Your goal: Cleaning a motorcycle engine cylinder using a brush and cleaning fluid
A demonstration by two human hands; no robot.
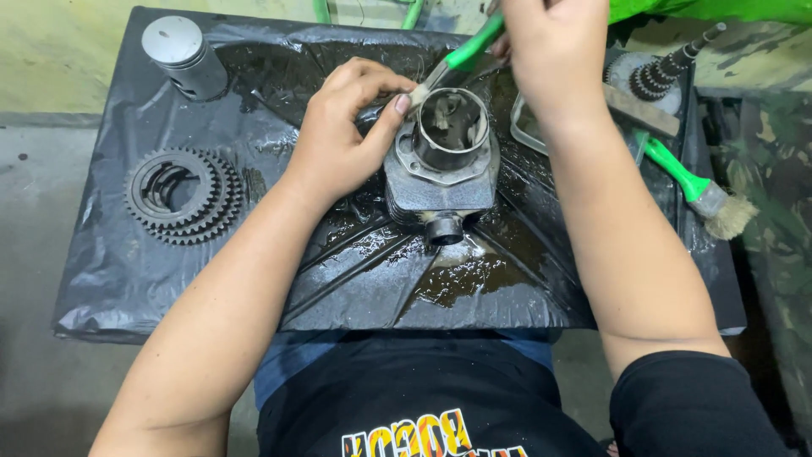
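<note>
Wet black sheet (pixel 169 271): left hand (pixel 342 135) grips upright cylinder (pixel 442 161) (bore up); right hand (pixel 554 51) clasps brush (pixel 461 57).

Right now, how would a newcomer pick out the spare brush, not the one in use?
Start at the black plastic sheet covering the table and go to its right edge, past the right forearm. The spare brush lies there untouched, green handle pointing up-left, frayed pale bristles down-right. The other brush is gripped by the right hand at the cylinder.
</note>
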